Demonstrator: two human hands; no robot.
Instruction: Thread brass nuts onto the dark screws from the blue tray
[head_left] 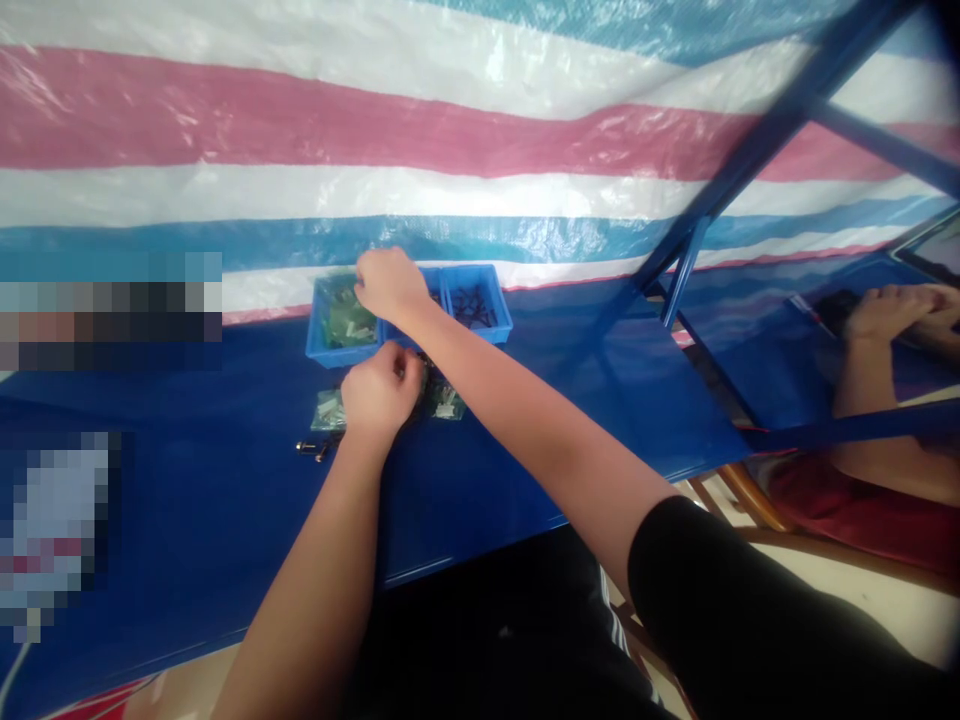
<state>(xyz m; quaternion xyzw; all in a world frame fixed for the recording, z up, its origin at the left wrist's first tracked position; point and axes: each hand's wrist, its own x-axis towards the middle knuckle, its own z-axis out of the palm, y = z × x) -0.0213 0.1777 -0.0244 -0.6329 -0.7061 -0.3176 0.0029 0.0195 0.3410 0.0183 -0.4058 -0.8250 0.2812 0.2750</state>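
Note:
My right hand [388,283] reaches over the left blue bin [319,340], which holds green pieces [346,322]; its fingers curl down at the bin's rim, and what they hold is hidden. My left hand [381,392] rests closed on the blue table [525,440] just in front of the bins, over small clear bags [328,410] of parts; whether it grips one I cannot make out. A second blue bin [480,300] to the right holds dark small parts.
A few small metal bits [311,448] lie left of my left hand. A striped tarp [450,130] hangs behind the table. A blue metal frame [757,150] crosses at right. Another person's hands [892,315] work at far right.

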